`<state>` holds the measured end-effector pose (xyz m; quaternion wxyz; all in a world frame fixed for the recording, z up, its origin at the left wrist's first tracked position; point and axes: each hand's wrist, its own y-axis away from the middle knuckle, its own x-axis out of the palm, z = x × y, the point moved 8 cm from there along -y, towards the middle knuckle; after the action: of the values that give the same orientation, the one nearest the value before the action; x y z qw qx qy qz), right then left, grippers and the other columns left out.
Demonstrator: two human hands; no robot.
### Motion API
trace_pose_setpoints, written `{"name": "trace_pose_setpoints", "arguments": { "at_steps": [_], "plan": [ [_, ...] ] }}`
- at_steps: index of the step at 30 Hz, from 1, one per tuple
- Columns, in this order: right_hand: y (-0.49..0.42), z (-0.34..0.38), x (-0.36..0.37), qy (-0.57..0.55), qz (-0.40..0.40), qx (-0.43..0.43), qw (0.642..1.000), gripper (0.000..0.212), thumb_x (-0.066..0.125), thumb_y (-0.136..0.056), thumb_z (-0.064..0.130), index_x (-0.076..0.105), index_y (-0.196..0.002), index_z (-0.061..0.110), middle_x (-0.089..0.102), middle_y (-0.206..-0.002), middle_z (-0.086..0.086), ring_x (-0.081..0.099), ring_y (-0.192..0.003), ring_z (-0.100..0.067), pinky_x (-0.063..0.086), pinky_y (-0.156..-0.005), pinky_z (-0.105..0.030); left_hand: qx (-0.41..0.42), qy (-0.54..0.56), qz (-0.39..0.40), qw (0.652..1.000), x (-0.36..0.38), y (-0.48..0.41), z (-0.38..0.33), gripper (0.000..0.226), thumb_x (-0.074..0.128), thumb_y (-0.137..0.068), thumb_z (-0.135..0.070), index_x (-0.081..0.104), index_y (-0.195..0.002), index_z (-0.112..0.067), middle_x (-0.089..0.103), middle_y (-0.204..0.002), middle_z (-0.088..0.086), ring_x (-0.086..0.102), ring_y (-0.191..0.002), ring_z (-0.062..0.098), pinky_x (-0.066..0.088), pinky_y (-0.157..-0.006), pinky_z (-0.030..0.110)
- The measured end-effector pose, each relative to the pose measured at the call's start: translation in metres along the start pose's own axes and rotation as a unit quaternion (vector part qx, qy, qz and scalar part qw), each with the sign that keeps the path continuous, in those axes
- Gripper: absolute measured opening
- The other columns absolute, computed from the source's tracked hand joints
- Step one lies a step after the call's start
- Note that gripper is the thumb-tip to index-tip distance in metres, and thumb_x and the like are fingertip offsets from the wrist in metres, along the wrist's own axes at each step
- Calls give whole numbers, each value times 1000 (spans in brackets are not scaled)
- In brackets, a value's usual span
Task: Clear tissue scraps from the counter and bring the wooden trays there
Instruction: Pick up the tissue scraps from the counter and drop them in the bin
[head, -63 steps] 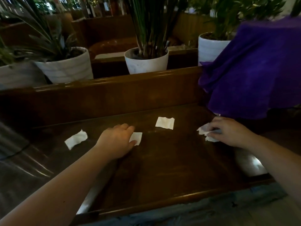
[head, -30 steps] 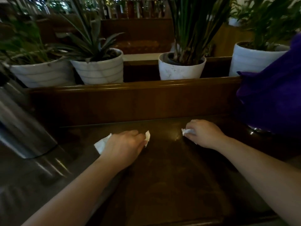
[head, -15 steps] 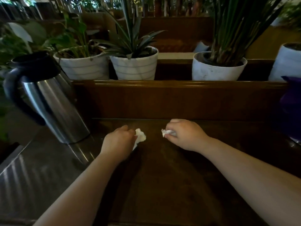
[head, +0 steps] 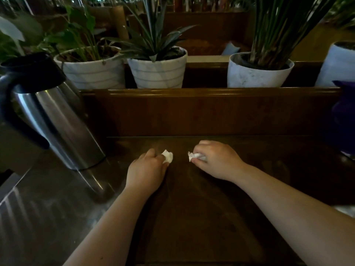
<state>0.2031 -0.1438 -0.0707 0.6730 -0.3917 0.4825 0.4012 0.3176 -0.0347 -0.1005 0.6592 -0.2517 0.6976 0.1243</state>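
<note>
My left hand [head: 147, 169] rests on the dark wooden counter [head: 201, 217], closed around a crumpled white tissue scrap [head: 168, 156] that pokes out past the fingers. A short gap to the right, my right hand [head: 215, 160] is closed on another bunch of white tissue scraps [head: 193, 156], whose end sticks out to the left. Both hands sit near the counter's raised back panel. No loose scraps lie on the counter in view. No wooden trays are in view.
A steel jug with a black handle [head: 57, 121] stands on the counter at the left. Behind the wooden back panel [head: 211, 112] stand several white plant pots [head: 157, 70]. A purple cloth [head: 343, 120] hangs at the right edge.
Over two seconds both hands gathered the flat scraps off the counter and came together at its middle. My view swung left, bringing the jug in. In the last half second, barely any motion.
</note>
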Motion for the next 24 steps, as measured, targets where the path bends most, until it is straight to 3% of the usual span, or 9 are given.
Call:
{"name": "trace_pose_setpoints", "arguments": {
  "at_steps": [10, 13, 18, 22, 24],
  "plan": [
    [46, -25, -9, -3, -35, 53, 998, 20, 56, -90, 40, 63, -98, 24, 56, -93, 9, 51, -79, -5, 47, -64, -23, 142, 50, -65, 986, -33, 12, -71, 23, 48, -92, -35, 64, -100, -21, 60, -87, -3, 51, -62, 9, 43, -48, 22],
    [76, -43, -18, -6, -59, 88, 994, 18, 58, -89, 39, 63, -98, 25, 53, -91, 11, 50, -76, -4, 44, -61, -21, 211, 90, -71, 971, -37, 19, -109, 23, 49, -92, -34, 66, -99, -20, 62, -85, -2, 52, -63, 9, 41, -47, 22],
    [156, -89, -44, -10, -99, 175, 980, 10, 60, -88, 36, 62, -93, 28, 52, -88, 13, 49, -72, -1, 43, -59, -21, 284, 87, -43, 954, -24, 29, -183, 29, 42, -92, -39, 64, -103, -25, 60, -90, -7, 54, -66, 7, 51, -51, 26],
    [236, -120, -64, 0, -122, 222, 967, 12, 62, -88, 33, 65, -93, 23, 56, -90, 10, 50, -74, -3, 37, -56, -17, 372, 93, -26, 923, -22, 51, -256, 33, 37, -92, -40, 65, -103, -24, 61, -91, -6, 55, -67, 8, 50, -50, 27],
    [279, -133, -74, 17, -131, 250, 959, 13, 62, -87, 33, 65, -92, 22, 58, -89, 8, 53, -77, -6, 40, -58, -22, 411, 94, -31, 906, -24, 65, -296, 33, 38, -93, -39, 65, -104, -24, 62, -94, -6, 56, -69, 8, 51, -51, 27]
  ]
}}
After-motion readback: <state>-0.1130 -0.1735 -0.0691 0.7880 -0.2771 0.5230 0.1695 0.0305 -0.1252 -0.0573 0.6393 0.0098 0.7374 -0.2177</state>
